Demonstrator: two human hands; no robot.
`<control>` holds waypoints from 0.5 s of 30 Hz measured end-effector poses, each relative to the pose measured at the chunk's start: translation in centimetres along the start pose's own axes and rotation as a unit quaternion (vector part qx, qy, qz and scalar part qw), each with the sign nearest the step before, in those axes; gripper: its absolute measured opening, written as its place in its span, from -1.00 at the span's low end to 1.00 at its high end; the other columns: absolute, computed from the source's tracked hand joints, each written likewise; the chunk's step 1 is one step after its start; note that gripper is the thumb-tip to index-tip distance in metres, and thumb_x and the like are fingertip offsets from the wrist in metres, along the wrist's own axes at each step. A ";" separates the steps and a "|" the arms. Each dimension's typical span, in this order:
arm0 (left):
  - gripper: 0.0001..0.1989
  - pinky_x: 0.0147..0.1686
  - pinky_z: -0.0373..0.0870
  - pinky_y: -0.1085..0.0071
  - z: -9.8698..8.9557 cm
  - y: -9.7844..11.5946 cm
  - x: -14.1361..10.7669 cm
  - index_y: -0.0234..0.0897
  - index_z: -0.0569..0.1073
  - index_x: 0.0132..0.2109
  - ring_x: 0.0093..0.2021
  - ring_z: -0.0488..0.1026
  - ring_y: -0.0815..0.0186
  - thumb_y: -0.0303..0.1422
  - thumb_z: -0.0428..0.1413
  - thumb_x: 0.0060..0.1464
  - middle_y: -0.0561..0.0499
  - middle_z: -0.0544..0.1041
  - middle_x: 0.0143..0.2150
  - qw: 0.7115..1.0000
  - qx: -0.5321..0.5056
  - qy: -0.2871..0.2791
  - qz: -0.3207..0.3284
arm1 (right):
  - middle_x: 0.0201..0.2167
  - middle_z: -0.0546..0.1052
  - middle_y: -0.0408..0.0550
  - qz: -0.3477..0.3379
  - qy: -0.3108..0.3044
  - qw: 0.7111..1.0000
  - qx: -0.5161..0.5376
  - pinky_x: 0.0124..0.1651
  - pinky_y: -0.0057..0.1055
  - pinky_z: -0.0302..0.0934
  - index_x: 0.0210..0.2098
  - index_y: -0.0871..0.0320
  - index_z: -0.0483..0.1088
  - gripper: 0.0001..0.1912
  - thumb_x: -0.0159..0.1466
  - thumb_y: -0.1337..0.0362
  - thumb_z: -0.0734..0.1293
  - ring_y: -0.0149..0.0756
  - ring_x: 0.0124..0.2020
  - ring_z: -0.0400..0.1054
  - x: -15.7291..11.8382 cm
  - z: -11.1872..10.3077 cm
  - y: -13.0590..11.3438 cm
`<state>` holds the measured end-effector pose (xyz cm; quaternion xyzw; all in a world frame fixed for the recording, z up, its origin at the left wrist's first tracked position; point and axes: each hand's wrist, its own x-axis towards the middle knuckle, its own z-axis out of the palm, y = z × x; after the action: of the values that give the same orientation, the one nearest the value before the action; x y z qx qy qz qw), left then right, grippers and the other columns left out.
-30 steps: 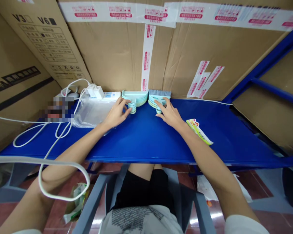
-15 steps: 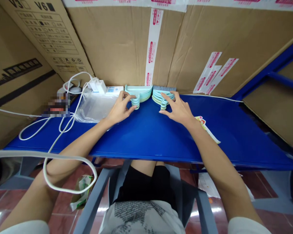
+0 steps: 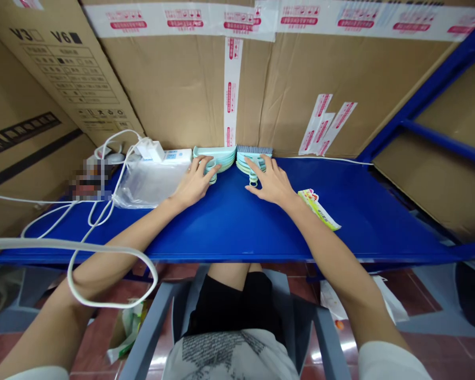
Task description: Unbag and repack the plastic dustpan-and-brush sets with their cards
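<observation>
A stack of pale green and blue dustpans [image 3: 224, 156] stands on the blue table against the cardboard. Right beside it is a stack of small brushes [image 3: 255, 158] with grey bristles towards the cardboard and handles towards me. My left hand [image 3: 195, 180] rests with its fingers over the left side of the dustpan stack, at the handles, fingers apart and not wrapped round them. On the brush stack lies my right hand [image 3: 272, 180], its fingers spread over the top and right side and the thumb near the handle ends.
Clear plastic bags [image 3: 150, 184] lie left of the dustpans, before a white power strip [image 3: 178, 156] with a plug. White cables [image 3: 113, 303] loop over the left side and my left forearm. A yellow-green label [image 3: 320, 210] lies near my right forearm. Cardboard [image 3: 174, 89] stands behind.
The view has shifted, showing more of the upper cardboard. My fingers have loosened from the handles and spread over the stacks. Both stacks keep their places side by side.
</observation>
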<state>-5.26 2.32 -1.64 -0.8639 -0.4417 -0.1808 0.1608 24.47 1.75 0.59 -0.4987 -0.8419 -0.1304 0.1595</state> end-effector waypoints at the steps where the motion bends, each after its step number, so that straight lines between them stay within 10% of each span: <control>1: -0.27 0.22 0.40 -0.29 0.0 0.0 0.0 -0.18 0.13 0.51 0.46 0.03 -0.23 -0.54 0.07 0.24 -0.39 0.13 0.47 1.000 0.003 0.000 0.002 | 0.43 0.16 0.30 -0.008 0.024 1.000 0.001 0.18 0.19 0.32 0.57 -0.07 0.01 -0.13 0.38 -0.02 0.39 0.33 0.35 0.16 0.0 -0.1 0.0; 6: -0.27 0.31 0.24 -0.34 -0.2 0.2 0.0 -0.21 0.17 0.49 0.46 0.04 -0.29 -0.30 0.20 0.26 -0.40 0.15 0.46 0.999 -0.023 0.028 0.015 | 0.39 0.24 0.27 -0.084 0.100 0.988 0.078 0.34 0.17 0.20 0.46 0.07 0.25 -0.40 0.48 0.12 0.30 0.17 0.36 0.20 -0.2 -1.4 -1.3; 9: -0.39 0.30 0.23 -0.29 -0.1 0.4 0.0 -0.25 0.25 0.45 0.43 0.12 -0.24 -0.28 0.13 0.33 -0.40 0.22 0.42 0.997 -0.026 0.073 0.027 | 0.27 0.39 0.16 -0.184 0.048 0.944 0.270 0.22 -0.05 0.36 0.35 0.07 0.38 -0.54 0.50 0.15 0.30 -0.12 0.07 0.46 -1.8 -3.1 -6.1; 13: -0.63 0.20 0.34 -0.13 -0.9 1.1 0.4 -0.31 0.44 0.25 0.29 0.31 -0.12 -0.37 0.02 0.38 -0.36 0.41 0.26 0.987 0.006 0.146 0.068 | 0.16 0.52 0.01 -0.330 -0.138 0.725 0.588 -0.14 -0.51 0.45 0.44 0.13 0.19 -0.16 0.30 0.05 0.53 -0.50 -0.34 0.48 -5.9 -5.9 -17.0; 15: -0.69 0.13 0.36 -0.08 -1.9 1.8 0.9 -0.31 0.50 0.15 0.20 0.39 -0.09 -0.42 0.01 0.36 -0.33 0.48 0.17 0.980 0.026 0.164 0.106 | 0.05 0.58 -0.05 -0.355 -0.208 0.668 0.620 -0.09 -0.63 0.39 0.26 0.18 0.40 -0.48 0.38 0.17 0.48 -0.53 -0.27 0.53 -7.4 -7.2 -22.4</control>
<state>-3.62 1.18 0.26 -0.8602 -0.3196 -0.2898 0.2719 9.09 -17.35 2.92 0.0377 -0.8537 0.4816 0.1946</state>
